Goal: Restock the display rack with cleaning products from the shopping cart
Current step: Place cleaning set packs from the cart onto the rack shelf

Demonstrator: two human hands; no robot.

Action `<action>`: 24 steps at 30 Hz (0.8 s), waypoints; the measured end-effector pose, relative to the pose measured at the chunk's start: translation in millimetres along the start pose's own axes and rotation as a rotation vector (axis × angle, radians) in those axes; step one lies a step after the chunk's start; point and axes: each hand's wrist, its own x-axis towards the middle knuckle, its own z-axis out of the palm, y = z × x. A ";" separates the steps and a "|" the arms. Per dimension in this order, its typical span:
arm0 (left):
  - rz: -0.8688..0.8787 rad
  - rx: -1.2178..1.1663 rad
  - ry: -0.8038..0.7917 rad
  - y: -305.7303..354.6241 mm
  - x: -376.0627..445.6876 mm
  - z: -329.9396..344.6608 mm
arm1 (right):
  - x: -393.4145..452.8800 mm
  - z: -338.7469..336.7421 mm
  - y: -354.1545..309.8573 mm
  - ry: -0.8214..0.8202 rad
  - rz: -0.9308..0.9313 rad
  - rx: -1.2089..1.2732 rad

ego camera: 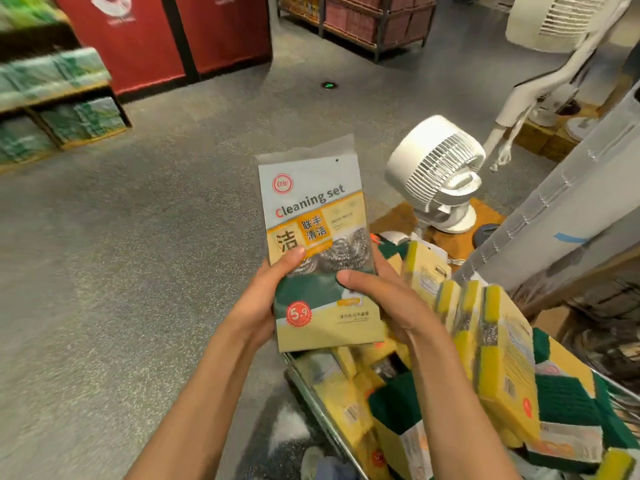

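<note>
A flat pack labelled "Cleaning set" (313, 216), with steel scourers and a 5.9 price sticker on its front, stands upright in the middle of the view. My left hand (268, 296) grips its left edge, thumb on the front. My right hand (384, 303) grips its right edge, thumb across the front. Below and to the right, the shopping cart (311, 400) holds several more packs of yellow sponges and green scouring pads (498, 368). The display rack being restocked is not clearly in view.
A white fan (438, 174) stands on a low wooden base just beyond the cart. A grey-white panel (571, 209) rises at the right. Shelves of green packs (59, 109) line the left, red panels (162, 32) the back. Grey floor (145, 271) spreads between.
</note>
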 end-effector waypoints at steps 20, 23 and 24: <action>0.592 -0.146 0.679 34.3 -269.9 -179.3 | -30.7 317.8 14.2 -0.804 0.035 -0.077; 0.605 -0.222 0.747 20.6 -300.0 -199.4 | -41.6 351.2 33.6 -0.881 0.057 -0.132; 0.617 -0.241 0.763 16.3 -307.4 -206.2 | -44.0 361.0 39.0 -0.909 0.071 -0.141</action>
